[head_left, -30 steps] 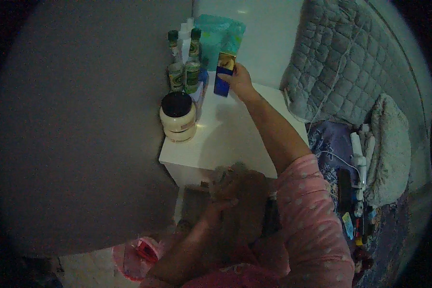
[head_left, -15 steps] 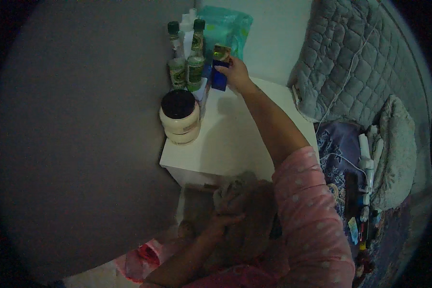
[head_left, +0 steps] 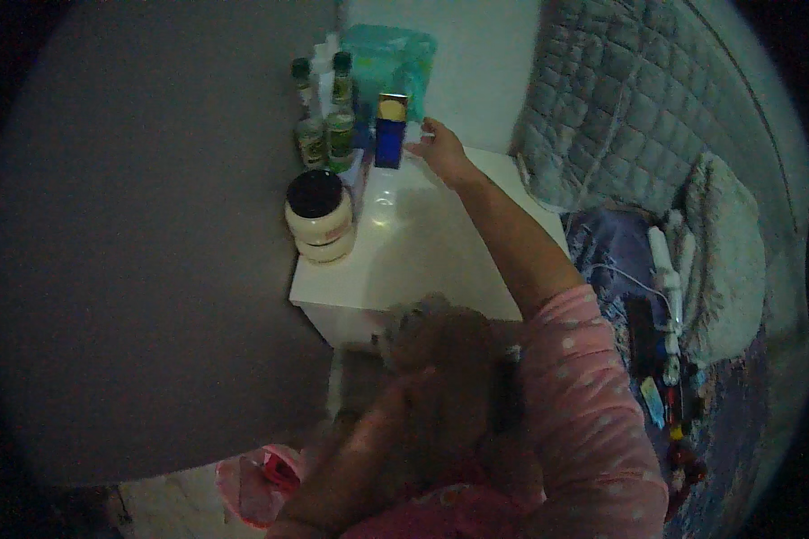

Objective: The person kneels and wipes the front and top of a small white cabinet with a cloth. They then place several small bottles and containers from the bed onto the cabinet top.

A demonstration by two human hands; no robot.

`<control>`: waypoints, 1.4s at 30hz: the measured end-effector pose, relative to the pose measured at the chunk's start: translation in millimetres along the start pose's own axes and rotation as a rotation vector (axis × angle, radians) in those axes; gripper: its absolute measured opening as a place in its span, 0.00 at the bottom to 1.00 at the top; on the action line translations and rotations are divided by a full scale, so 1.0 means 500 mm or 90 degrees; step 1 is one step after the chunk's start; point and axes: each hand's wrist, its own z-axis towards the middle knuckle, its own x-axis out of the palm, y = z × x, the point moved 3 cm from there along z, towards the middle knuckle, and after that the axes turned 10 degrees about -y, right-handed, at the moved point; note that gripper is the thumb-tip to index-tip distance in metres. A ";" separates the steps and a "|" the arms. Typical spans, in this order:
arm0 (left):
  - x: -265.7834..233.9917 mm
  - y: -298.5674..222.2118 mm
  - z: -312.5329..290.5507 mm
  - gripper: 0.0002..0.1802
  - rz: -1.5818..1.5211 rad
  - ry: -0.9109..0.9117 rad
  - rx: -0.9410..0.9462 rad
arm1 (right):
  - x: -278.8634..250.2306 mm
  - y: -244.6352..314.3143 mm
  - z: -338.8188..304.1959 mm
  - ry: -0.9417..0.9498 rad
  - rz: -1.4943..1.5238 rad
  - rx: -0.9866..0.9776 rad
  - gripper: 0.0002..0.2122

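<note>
A blue perfume-like bottle [head_left: 389, 144] with a gold top stands upright on the white cabinet [head_left: 458, 260]. My right hand [head_left: 442, 154] is just to its right, off the bottle, with fingers apart and nothing in them. Left of the bottle are green-capped bottles [head_left: 340, 139] and a cream jar [head_left: 322, 220] with a black lid. In the dim area before the cabinet, my left hand [head_left: 413, 391] is blurred. Beyond it lies a dim greyish-brown shape [head_left: 454, 337] that I cannot make out, and the left fingers do not show clearly.
Behind the bottles leans a teal package [head_left: 404, 63]. A grey quilted cover [head_left: 602, 117] and a fluffy pale cushion [head_left: 728, 260] are on the right, beside a white stick-shaped device [head_left: 663, 260] with a cord. A grey panel [head_left: 153, 269] borders the left. A pink bag [head_left: 261, 485] lies low down.
My right hand has let go of the blue bottle and drawn slightly away to its right. The bottle now stands by itself. The whole view has shifted a little.
</note>
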 end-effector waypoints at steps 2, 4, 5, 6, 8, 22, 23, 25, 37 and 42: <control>-0.010 0.015 0.014 0.20 -0.007 -0.019 -0.014 | -0.081 0.021 -0.075 0.043 0.018 0.049 0.26; -0.011 0.018 0.015 0.19 -0.003 -0.066 -0.051 | -0.160 0.030 -0.178 0.051 0.016 0.079 0.25; -0.004 0.012 0.011 0.18 0.003 -0.092 -0.080 | -0.209 0.027 -0.232 0.077 0.057 0.021 0.25; 0.002 0.005 0.006 0.18 0.009 -0.123 -0.109 | -0.249 0.027 -0.290 0.106 0.101 -0.039 0.24; -0.003 0.006 0.011 0.20 -0.122 0.035 -0.053 | -0.313 0.089 -0.423 0.133 -0.033 -0.028 0.19; 0.019 0.060 -0.024 0.20 -0.081 0.086 0.095 | -0.943 0.221 -0.990 -0.215 -0.266 0.221 0.15; 0.024 0.057 -0.041 0.17 -0.074 0.089 0.088 | -0.989 0.211 -1.023 -0.295 -0.222 0.262 0.14; 0.018 0.058 -0.056 0.17 -0.058 0.112 0.082 | -1.078 0.183 -1.086 -0.412 -0.201 0.314 0.14; 0.005 0.078 -0.083 0.24 -0.078 0.184 0.056 | -1.171 0.138 -1.182 -0.030 -0.643 0.217 0.17; 0.000 0.073 -0.071 0.19 -0.070 0.111 0.094 | -1.184 0.085 -1.157 0.064 -0.821 0.328 0.20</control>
